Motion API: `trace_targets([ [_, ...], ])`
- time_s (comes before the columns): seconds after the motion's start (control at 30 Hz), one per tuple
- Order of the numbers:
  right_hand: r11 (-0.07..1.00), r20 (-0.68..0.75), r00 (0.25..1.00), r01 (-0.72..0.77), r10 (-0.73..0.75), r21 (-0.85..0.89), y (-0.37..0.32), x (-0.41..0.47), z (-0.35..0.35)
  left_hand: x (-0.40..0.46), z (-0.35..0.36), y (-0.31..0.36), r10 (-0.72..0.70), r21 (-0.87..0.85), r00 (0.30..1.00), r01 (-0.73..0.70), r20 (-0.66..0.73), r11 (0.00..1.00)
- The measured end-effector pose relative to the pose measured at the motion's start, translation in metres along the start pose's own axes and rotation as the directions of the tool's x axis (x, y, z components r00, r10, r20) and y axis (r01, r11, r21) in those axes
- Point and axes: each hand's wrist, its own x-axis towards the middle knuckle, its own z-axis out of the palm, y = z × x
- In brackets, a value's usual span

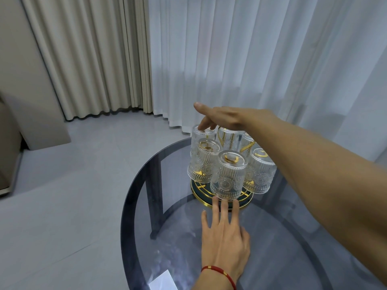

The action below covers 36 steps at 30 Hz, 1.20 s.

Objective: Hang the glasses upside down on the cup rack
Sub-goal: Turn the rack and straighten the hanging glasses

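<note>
A gold cup rack [225, 141] with a round dark base [244, 203] stands on the smoked glass table [272, 237]. Several embossed clear glasses hang upside down on its arms, the nearest glass [228, 176] at the front. My right hand [219, 117] reaches over the rack from the right, and its straight fingertips touch the upturned bottom of the far-left glass [202, 136]. My left hand [225, 233], with a red string bracelet on the wrist, lies flat on the table, its straight fingertips at the rim of the rack's base.
The round table has a dark frame and a leg [156, 197] visible through the top. A white card [163, 281] lies at its near edge. Sheer white curtains [251, 59] hang right behind the table, beige drapes [94, 55] to the left, grey floor below.
</note>
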Motion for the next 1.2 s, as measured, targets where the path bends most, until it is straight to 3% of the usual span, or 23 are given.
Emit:
trace_targets([
  [0.43,0.995,-0.085,0.994,0.076,-0.07,0.063,-0.008,-0.008,0.0,0.0,-0.001,0.0,0.006,-0.006,1.0,-0.007,-0.005,1.0],
  [0.53,0.987,-0.238,0.959,0.161,-0.152,0.018,-0.013,-0.02,-0.004,0.0,-0.003,0.0,0.005,-0.017,1.0,-0.005,0.006,1.0],
  [0.63,0.971,-0.446,0.867,0.238,-0.222,-0.022,-0.016,-0.041,-0.004,-0.001,-0.004,0.0,0.017,-0.015,1.0,-0.017,0.004,1.0],
  [0.73,0.982,-0.558,0.809,0.171,-0.183,-0.074,-0.017,-0.064,0.011,-0.001,-0.005,0.0,0.018,-0.01,1.0,-0.018,-0.004,1.0],
  [0.83,0.951,-0.472,0.876,-0.051,-0.103,-0.303,-0.014,-0.077,0.038,-0.001,-0.006,0.002,0.007,0.002,1.0,-0.007,0.016,1.0],
  [0.9,0.915,-0.382,0.923,-0.113,-0.047,-0.386,-0.013,-0.078,0.054,0.0,-0.006,0.001,0.003,0.008,0.999,-0.003,0.044,1.0],
  [1.1,0.943,-0.297,0.953,-0.153,0.062,-0.294,-0.004,-0.069,0.066,0.0,-0.008,-0.001,0.004,0.011,0.998,-0.005,0.065,1.0],
  [1.2,0.958,-0.347,0.937,-0.135,0.04,-0.252,-0.003,-0.066,0.069,-0.001,-0.008,0.0,0.002,-0.006,0.998,-0.002,0.056,1.0],
])
